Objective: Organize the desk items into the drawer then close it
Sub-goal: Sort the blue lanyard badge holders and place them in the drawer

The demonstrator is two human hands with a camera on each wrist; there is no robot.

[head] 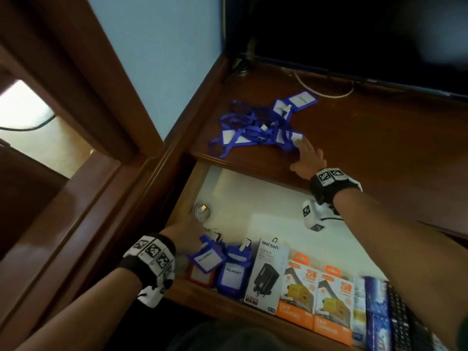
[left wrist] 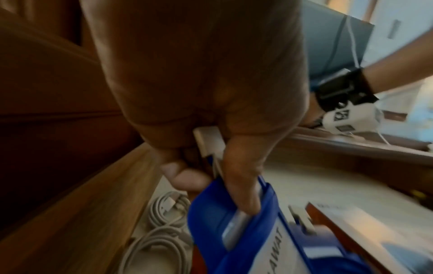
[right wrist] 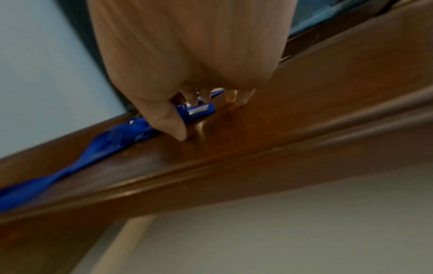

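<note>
The drawer [head: 253, 198] stands pulled out, lined in white. At its front left my left hand [head: 187, 239] pinches a blue badge holder [head: 206, 259] by its top; the left wrist view shows thumb and finger of the left hand [left wrist: 215, 191] curled on the badge holder [left wrist: 257, 237] and its white clip. On the wooden desk top [head: 367, 138] lies a tangled pile of blue lanyards with badges [head: 255, 127]. My right hand [head: 306, 153] reaches flat onto the pile's right edge. In the right wrist view, the right hand [right wrist: 196, 115] has straight fingertips touching a blue badge [right wrist: 199, 111] and the wood.
In the drawer: another blue badge [head: 234, 274], a red one [head: 197, 274], a black-and-white charger box [head: 268, 277], two orange boxes [head: 298, 292], a round tin [head: 201, 211], coiled white cables [left wrist: 161, 222]. A dark screen [head: 354, 34] and white cable [head: 321, 93] sit behind the pile.
</note>
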